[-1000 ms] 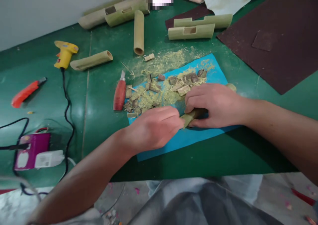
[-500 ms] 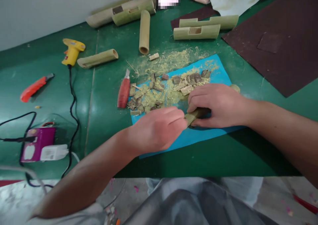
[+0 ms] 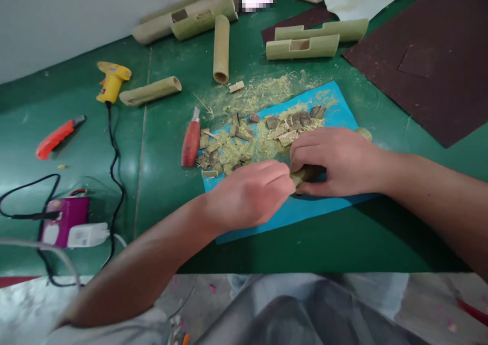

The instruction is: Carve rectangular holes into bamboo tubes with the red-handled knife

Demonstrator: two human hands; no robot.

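Note:
Over the blue sheet (image 3: pixel 244 228), my right hand (image 3: pixel 335 159) grips a bamboo piece (image 3: pixel 299 177), its thumb in front and its fingers behind. Next to it, my left hand (image 3: pixel 255 195) is closed at the left end of that piece; whatever sits inside its fingers is hidden. Bamboo shavings (image 3: pixel 263 147) and dark and pale chips (image 3: pixel 293 121) lie behind both hands on the sheet. A red-handled knife (image 3: pixel 191 142) rests at the sheet's left edge.
On the green table (image 3: pixel 168 131) lie a yellow glue gun (image 3: pixel 112 83) with a black cord, an orange cutter (image 3: pixel 57 139), a purple box (image 3: pixel 66 220) and a bamboo tube (image 3: pixel 150 92). Behind are notched bamboo tubes (image 3: pixel 303 48). A dark brown sheet (image 3: pixel 427 70) covers the right.
My left hand has moved slightly right, closer to my right hand, covering more of the bamboo piece. My right hand keeps its grip. The whole view has shifted slightly.

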